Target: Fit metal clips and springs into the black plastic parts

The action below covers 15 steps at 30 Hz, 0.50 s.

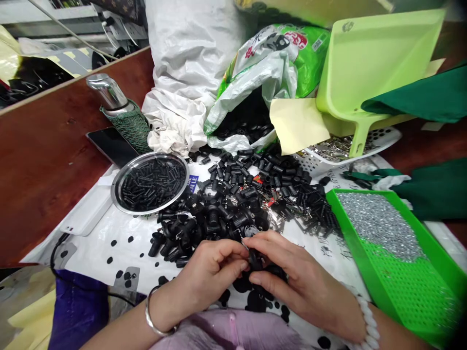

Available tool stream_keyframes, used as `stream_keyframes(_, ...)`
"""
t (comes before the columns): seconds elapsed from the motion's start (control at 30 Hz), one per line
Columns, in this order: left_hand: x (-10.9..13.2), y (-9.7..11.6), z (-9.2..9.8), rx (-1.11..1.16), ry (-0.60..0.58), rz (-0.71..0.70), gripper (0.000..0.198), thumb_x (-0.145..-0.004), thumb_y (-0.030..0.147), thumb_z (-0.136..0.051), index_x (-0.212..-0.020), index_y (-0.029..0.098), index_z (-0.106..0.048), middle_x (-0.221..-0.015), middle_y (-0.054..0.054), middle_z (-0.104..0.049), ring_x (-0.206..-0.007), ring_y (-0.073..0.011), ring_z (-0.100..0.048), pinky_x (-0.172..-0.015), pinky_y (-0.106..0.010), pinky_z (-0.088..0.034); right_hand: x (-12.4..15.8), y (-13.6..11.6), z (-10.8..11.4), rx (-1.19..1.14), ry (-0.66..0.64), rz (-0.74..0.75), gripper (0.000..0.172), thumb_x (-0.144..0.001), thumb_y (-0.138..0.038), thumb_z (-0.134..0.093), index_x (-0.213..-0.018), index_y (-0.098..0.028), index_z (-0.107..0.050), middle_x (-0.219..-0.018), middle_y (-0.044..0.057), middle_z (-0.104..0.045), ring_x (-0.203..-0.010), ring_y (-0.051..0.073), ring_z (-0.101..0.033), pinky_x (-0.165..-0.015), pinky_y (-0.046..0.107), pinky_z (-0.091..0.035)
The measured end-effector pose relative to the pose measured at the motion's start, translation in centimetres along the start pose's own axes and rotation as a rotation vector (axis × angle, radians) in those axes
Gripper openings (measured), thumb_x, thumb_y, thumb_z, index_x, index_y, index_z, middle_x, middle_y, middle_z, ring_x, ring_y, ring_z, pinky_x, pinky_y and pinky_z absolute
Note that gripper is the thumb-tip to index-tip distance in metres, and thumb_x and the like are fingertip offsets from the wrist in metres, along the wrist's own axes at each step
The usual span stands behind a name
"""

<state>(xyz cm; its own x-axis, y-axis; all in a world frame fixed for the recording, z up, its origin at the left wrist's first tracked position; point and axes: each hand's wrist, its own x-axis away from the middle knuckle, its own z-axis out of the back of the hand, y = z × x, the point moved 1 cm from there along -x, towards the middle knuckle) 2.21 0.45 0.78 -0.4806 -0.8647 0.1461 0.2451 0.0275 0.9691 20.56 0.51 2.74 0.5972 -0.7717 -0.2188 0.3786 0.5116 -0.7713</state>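
Note:
My two hands meet over the near part of the table. My right hand, with a white bead bracelet at its wrist, grips a small black plastic part between fingers and thumb. My left hand, with a silver bangle, is pinched closed right beside that part; whatever lies in its fingertips is hidden. Just beyond the hands spreads a heap of black plastic fittings. Farther back lie short black tubes, and small metal pieces are scattered at the heap's right side.
A round metal tray of ribbed black pieces stands at left, near a phone and a power bank. On the right, a green tray holds small silver parts. Behind are an open bag, a white basket and a dustpan.

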Motion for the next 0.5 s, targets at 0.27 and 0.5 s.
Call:
stream_keyframes(0.27,0.2,0.0,0.1,-0.421,0.232,-0.424,0.006,-0.082,0.011,-0.052,-0.081,0.015,-0.056,-0.065,0.001,-0.059,-0.056,-0.0083,-0.052,-0.055,-0.018,-0.041,-0.5,-0.9,-0.1,0.159,0.095,-0.022,0.031,-0.086,-0.025,-0.055,-0.114,-0.015,-0.051,-0.081,0.004,-0.054,-0.067,0.013,-0.053,-0.056,0.025,-0.046)
stream_keyframes(0.5,0.3,-0.4,-0.1,-0.548,0.425,-0.643,0.010,-0.082,0.009,-0.049,-0.089,0.016,-0.053,-0.070,-0.002,-0.062,-0.062,-0.0118,-0.056,-0.060,-0.022,-0.046,-1.5,-1.8,-1.2,0.285,0.316,-0.079,0.027,-0.083,-0.036,-0.058,-0.095,-0.012,-0.055,-0.058,-0.004,-0.048,-0.050,0.011,-0.049,-0.047,0.023,-0.040)
